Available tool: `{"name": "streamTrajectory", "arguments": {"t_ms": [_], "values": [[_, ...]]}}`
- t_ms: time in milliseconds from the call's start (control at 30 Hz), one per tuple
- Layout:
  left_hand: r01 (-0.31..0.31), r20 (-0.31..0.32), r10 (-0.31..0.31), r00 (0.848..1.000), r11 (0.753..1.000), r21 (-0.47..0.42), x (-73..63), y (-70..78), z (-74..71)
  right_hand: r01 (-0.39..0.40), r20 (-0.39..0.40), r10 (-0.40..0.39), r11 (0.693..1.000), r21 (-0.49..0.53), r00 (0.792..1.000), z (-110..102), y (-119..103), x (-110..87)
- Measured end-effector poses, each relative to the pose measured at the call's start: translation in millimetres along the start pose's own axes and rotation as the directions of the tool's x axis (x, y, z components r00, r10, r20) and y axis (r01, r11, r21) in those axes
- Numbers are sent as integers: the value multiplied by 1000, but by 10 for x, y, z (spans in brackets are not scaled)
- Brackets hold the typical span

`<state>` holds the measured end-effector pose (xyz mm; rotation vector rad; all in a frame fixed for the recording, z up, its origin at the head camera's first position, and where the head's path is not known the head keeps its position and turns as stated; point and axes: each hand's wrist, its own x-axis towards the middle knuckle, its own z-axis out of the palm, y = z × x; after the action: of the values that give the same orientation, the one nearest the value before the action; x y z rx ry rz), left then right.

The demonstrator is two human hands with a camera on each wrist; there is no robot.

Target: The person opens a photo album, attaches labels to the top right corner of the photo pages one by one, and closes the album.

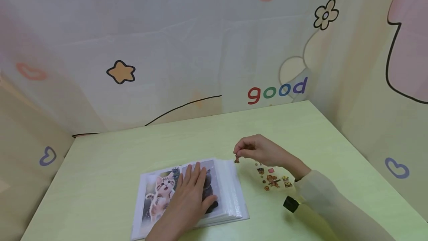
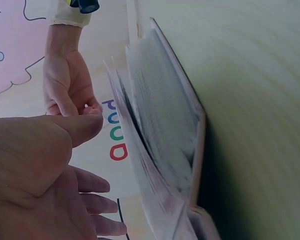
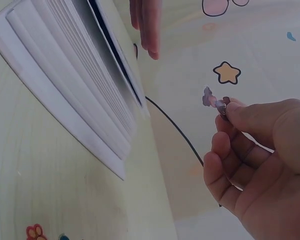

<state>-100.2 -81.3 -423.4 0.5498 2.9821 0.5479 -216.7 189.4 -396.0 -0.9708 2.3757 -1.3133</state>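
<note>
An open photo album [image 1: 230,192] with clear sleeves lies on the table. Its left page shows a kitten picture [image 1: 164,184], and its right page a dark cat picture [image 1: 212,168], partly hidden by my left hand [image 1: 188,200]. That hand is over the pages with fingers extended; in the left wrist view a gap shows between hand and album. Beyond the album's right edge, my right hand [image 1: 262,151] pinches a small brown cartoon sticker [image 3: 213,101] between thumb and index finger, raised above the table. Several cartoon stickers on a clear sheet [image 1: 273,181] lie beneath my right forearm.
A small black block [image 1: 291,204] shows beside the right sleeve [image 1: 327,196]. The pale green table [image 1: 100,174] is bounded at the back and sides by a printed cloth [image 1: 200,58] with a star, hearts and the word "good".
</note>
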Motion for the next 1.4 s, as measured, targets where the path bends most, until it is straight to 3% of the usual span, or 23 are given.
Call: {"name": "streamTrajectory", "arguments": {"t_ms": [400,933,1400], "values": [[-8,102,11,995,1000,-29,6,-58,150,48,59,-49,999,7,997,96,-48,260],[-7,124,-2,992,998,69,42,-12,282,107,183,-90,990,-89,979,296,33,668],[-21,115,9,993,995,99,33,-8,309,42,271,-7,991,-124,963,392,81,834]]}}
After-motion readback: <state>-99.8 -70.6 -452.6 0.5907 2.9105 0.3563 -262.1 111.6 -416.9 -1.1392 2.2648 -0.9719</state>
